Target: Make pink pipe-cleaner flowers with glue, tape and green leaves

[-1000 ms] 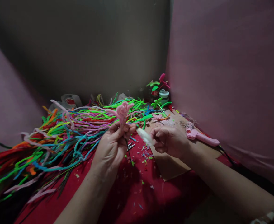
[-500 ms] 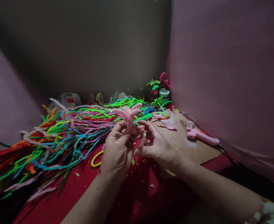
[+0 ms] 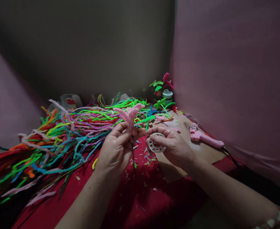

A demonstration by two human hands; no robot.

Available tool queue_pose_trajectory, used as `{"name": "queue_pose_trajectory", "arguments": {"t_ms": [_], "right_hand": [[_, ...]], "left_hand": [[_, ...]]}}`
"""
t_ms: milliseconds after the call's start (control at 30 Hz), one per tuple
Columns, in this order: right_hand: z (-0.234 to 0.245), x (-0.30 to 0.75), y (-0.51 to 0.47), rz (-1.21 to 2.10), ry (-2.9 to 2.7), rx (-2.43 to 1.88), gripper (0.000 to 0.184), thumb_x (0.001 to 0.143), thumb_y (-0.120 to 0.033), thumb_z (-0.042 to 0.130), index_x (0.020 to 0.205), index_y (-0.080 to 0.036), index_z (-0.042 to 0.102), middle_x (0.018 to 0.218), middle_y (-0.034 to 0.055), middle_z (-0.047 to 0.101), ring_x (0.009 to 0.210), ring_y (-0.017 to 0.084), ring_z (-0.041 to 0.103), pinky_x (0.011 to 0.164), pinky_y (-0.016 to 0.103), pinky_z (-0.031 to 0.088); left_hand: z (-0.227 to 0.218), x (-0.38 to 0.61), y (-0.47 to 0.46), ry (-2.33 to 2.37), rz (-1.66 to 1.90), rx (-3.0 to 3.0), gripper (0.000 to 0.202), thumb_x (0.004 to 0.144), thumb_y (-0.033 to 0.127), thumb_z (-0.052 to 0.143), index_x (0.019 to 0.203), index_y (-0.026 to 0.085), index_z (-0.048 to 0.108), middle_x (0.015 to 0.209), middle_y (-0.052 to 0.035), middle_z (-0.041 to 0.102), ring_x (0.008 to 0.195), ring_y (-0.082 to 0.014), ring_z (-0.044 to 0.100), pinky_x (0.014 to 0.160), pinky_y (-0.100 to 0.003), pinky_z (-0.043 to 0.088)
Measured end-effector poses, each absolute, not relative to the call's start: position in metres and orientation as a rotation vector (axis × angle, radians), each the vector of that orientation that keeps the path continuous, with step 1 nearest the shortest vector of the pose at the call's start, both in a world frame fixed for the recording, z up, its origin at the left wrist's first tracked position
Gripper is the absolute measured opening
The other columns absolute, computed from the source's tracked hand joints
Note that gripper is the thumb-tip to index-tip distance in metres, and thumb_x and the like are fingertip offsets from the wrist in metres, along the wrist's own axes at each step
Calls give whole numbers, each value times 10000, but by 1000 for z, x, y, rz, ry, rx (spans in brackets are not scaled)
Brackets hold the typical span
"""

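On the far left, a heap of fuzzy stems (image 3: 99, 127) in many colours sprawls over the red-covered table (image 3: 125, 197), mostly lying lengthwise, which probably makes single stems easier to draw out and leaves the middle to the hands. Next comes the left hand (image 3: 117, 144), its thumb and fingers pinched round the base of a pink flower (image 3: 130, 116); held this low, the flower has its petals free above the grip, presumably so the soft fuzz is not crushed. A thin dark stalk (image 3: 133, 156) hangs below the fist, over scattered clippings (image 3: 149, 156) on the cloth. Just right of the flower, the right hand (image 3: 175, 144) grips a white disc (image 3: 155, 148) pierced by a ring of holes, thumb across its face; it looks like a spool, kept close to the flower's base, though whether anything runs between them is too small to tell. Behind, a pale jar (image 3: 167, 95) stands out of the way at the back. Farther right, a sheet of cardboard (image 3: 209, 156) likely shields the cloth from glue, and a pink glue gun (image 3: 205, 138) lies on it, its cord (image 3: 230, 156) trailing off to the right, clear of both wrists.
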State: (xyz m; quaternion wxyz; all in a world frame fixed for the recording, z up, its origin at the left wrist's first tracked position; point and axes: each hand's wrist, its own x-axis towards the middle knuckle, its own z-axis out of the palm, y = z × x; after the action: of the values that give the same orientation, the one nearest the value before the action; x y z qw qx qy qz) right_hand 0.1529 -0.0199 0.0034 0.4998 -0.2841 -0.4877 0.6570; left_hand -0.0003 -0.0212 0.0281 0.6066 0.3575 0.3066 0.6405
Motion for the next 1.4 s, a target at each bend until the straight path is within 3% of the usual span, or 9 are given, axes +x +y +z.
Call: {"name": "queue_pose_trajectory", "arguments": {"t_ms": [167,400,533,733,1000,1167,1233,1300,1400], "right_hand": [[5,159,-16,1831,-1055,-564,190,710,-166,617,890,-178,556,539,-33,569,392,84,473,363,187,362],[8,165,-17,2282,-473,-447,129,740,-79,494,853,-135,515,546,-24,486,404,32,388,321,86,263],[9,164,-21,2333,-309,-418,104,799,-97,452,876,-136,510,577,-38,435,413,23,350,310,64,228],[8,163,-30,2272,-321,-449,85,814,-103,462,836,-146,533,582,-45,406,406,15,281,312,48,218],[13,159,-39,2337,-68,-291,291,934,-151,320,719,-144,516,592,-31,440,406,-5,341,339,13,280],[9,157,-39,2373,-167,-260,178,836,-295,554,896,-130,583,782,41,556,504,21,414,332,38,331],[5,157,-41,2335,-240,-244,301,738,-213,648,1013,-113,577,878,66,575,586,39,466,352,38,362],[0,156,-43,2310,-304,-256,419,666,-48,635,1077,-81,556,903,71,580,630,39,499,365,26,356],[-7,155,-43,2304,-317,-311,360,687,46,539,1025,-75,562,813,41,582,584,15,493,376,9,337]], "left_hand": [[28,1,-21,709,1453,855,117,664,43,620,710,150,611,598,7,565,624,-109,611,693,-224,531],[26,-2,-22,657,1414,921,121,680,54,626,751,152,638,601,6,570,627,-116,620,667,-211,523],[27,-3,-23,657,1406,968,139,711,94,646,831,164,652,658,-1,603,656,-118,624,664,-212,515],[30,0,-26,646,1459,986,55,723,147,665,746,179,628,623,10,582,625,-119,609,621,-218,497],[38,1,-33,623,1475,1112,83,767,130,607,748,205,636,622,2,570,603,-127,584,577,-234,486],[41,-4,-31,645,1495,1095,92,764,129,612,785,206,657,632,0,571,617,-128,587,596,-236,493],[42,-6,-31,641,1478,1091,89,762,129,620,818,189,654,663,-8,594,643,-125,593,629,-230,496],[42,-7,-30,625,1464,1099,90,772,136,619,850,173,643,679,-12,604,653,-119,595,648,-225,495],[42,-7,-30,624,1425,1134,89,790,151,611,878,158,626,672,-11,605,635,-112,596,636,-219,493]]}}
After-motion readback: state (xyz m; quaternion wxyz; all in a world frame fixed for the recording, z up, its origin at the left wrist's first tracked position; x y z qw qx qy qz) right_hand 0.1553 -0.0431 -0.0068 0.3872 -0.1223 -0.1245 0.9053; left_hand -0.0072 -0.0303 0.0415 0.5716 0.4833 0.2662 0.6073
